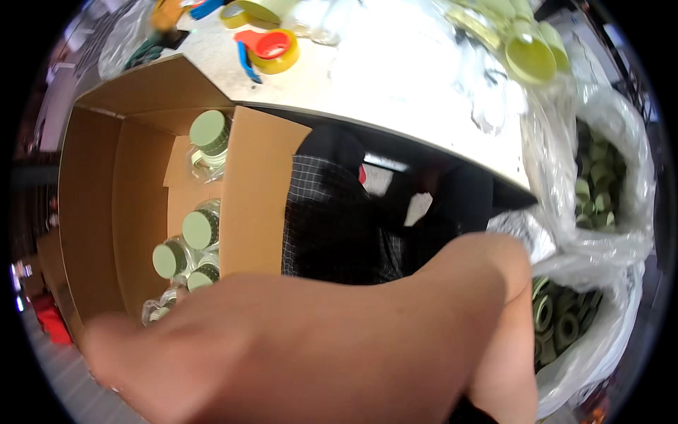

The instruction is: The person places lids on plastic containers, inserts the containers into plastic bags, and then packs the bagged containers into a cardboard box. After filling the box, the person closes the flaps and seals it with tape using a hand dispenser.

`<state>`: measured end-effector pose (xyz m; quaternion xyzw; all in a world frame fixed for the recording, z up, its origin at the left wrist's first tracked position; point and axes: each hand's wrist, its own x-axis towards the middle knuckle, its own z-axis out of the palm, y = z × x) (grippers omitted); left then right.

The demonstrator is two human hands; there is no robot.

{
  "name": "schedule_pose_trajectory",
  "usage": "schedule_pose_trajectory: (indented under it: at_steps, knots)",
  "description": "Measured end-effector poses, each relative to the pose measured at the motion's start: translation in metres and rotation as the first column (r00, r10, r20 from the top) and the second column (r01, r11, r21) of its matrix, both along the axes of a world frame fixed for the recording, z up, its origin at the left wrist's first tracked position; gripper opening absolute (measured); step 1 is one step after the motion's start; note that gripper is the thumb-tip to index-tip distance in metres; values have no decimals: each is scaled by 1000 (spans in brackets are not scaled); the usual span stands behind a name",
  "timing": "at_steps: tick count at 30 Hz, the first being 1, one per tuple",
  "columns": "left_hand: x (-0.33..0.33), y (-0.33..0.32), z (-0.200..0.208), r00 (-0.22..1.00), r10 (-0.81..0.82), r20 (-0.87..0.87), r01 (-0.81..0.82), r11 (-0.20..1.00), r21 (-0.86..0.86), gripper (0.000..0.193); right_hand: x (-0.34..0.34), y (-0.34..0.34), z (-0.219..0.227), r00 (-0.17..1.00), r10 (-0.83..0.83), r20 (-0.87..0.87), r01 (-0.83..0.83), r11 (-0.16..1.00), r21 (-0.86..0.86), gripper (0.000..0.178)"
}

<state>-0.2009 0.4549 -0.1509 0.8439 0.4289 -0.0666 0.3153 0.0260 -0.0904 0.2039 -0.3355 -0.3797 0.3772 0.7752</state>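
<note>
My right arm stretches leftward across the lower part of the view, from a bent elbow near the right bag. At its end my right hand (166, 350) is large, close and blurred, over the near side of an open cardboard box (92, 205). Its fingers do not show clearly, so any hold is hidden. Inside the box stand several clear containers with pale green lids, one lid (209, 132) at the far end and another lid (200, 228) nearer my hand. Clear plastic wrap surrounds them. My left hand is not in view.
Beyond the box is a white table (395, 78) with a red tape dispenser (270, 44) on a yellow roll, and pale green cups (530, 56). At right, clear plastic bags hold green parts (600, 177) and dark green rings (567, 327). A box flap (258, 191) stands beside my legs.
</note>
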Motion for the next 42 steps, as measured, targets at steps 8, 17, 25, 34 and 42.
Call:
schedule_pose_trajectory:
  at_steps: [8,17,25,34,42]
  knots:
    - [25,-127,122,926,-258,275,50,806,590,42,-4,-13,-5,997,-14,-79,22,994,106,35]
    - [230,-376,175,323,-746,582,467,661,587,40,0,-147,-49,837,-540,-84,539,841,-37,37]
    - [334,-480,191,281,-821,498,794,490,359,44,-32,-521,-191,-507,-235,829,452,-892,23,46]
    - [602,-630,174,112,-799,591,702,485,522,59,-109,-744,-303,122,-555,823,-177,-828,-533,56]
    - [749,-726,189,195,-543,-817,412,-711,570,23,-90,-601,-211,-272,-31,962,224,-974,32,66]
